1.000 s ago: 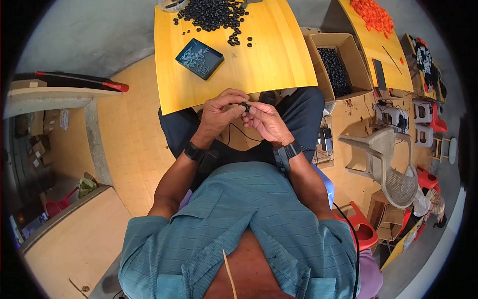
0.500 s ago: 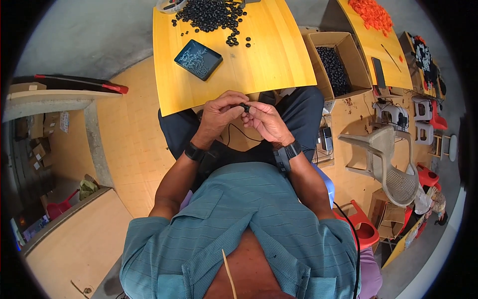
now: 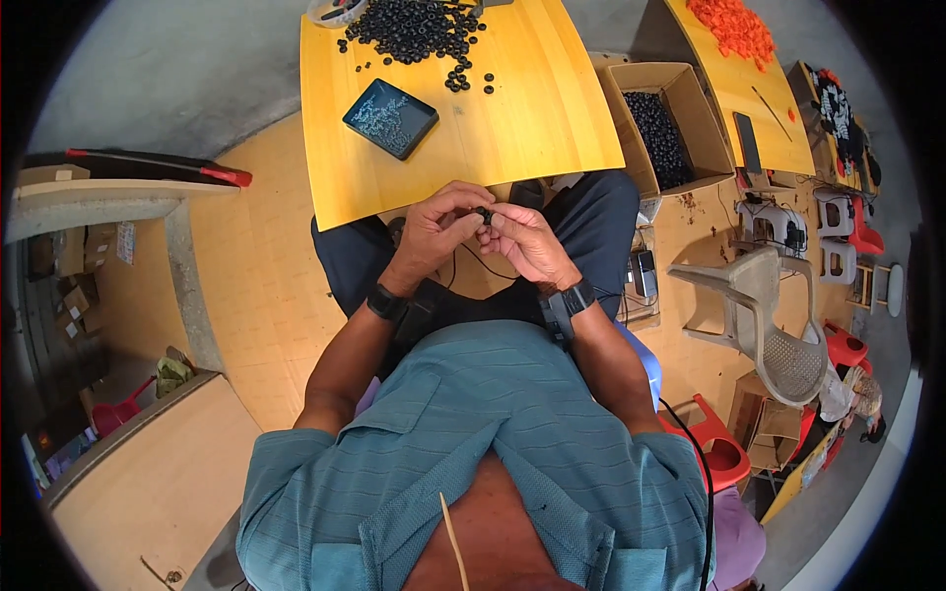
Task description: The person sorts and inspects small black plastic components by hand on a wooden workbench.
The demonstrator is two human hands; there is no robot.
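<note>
A small black round part (image 3: 484, 214) is pinched between my two hands just past the near edge of the yellow table (image 3: 532, 128). My left hand (image 3: 439, 227) grips it from one side, thumb and forefinger closed. My right hand (image 3: 530, 241) meets it from the other side with its fingertips pressed together; they partly hide the part. On the table lies a dark square tray (image 3: 420, 122) of small silvery metal pieces (image 3: 384, 116). Behind it spreads a heap of black ring-shaped parts (image 3: 414, 32), some scattered loose toward the right.
A clear tub (image 3: 335, 12) stands at the table's far left corner. To the right, an open cardboard box (image 3: 709, 128) holds many black parts. Beyond it, another table (image 3: 778, 118) carries an orange pile (image 3: 732, 32). A grey plastic chair (image 3: 783, 325) stands at right.
My hands stay together at the table edge with only slight finger movement around the black part. The whole view has shifted very slightly.
</note>
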